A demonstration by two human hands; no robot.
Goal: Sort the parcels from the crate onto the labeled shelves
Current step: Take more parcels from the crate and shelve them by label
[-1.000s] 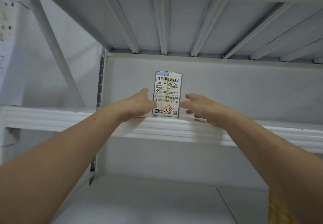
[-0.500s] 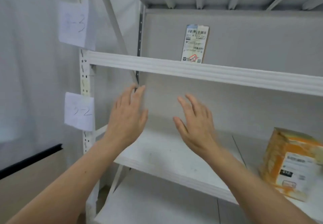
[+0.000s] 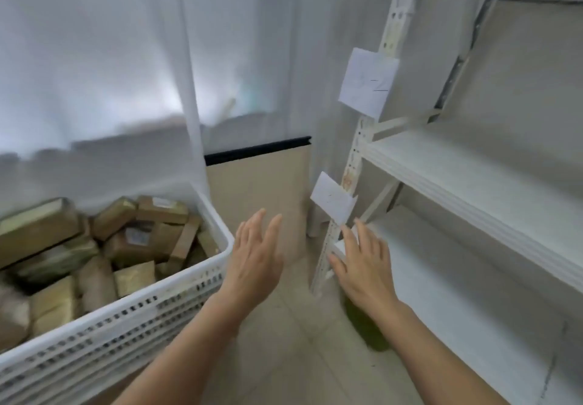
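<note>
Left hand (image 3: pixel 255 256): lower centre of the frame, back up, fingers straight and slightly spread, holding nothing; it hovers just right of the crate's near right corner.
Right hand (image 3: pixel 362 265): right of the left hand, fingers likewise straight and apart, nothing in it; it overlaps the foot of the shelf post, and contact with the post cannot be told.
Crate (image 3: pixel 126 325): white perforated plastic, lower left of the frame, standing on the floor.
Parcels (image 3: pixel 138 240): brown, taped boxes and packets piled loosely inside the crate, several with pale printed stickers; all lie within its walls.
Shelves (image 3: pixel 473 168): white metal rack along the right edge of the frame, with three boards in view; no parcel shows on the visible parts.
Shelf post (image 3: pixel 356 152): perforated white upright at the rack's front left corner.
Upper label (image 3: pixel 367 81): white paper slip fixed to the post at upper right; the handwriting is too blurred to read.
Lower label (image 3: pixel 332 199): smaller white slip, lower on the same post, just above the right hand's fingertips.
Curtain (image 3: pixel 94 57): pale fabric filling the upper left, behind the crate.
Panel (image 3: pixel 255 190): beige, black-topped, at centre between the crate and the rack.
Floor (image 3: pixel 284 357): pale tiles under both forearms.
</note>
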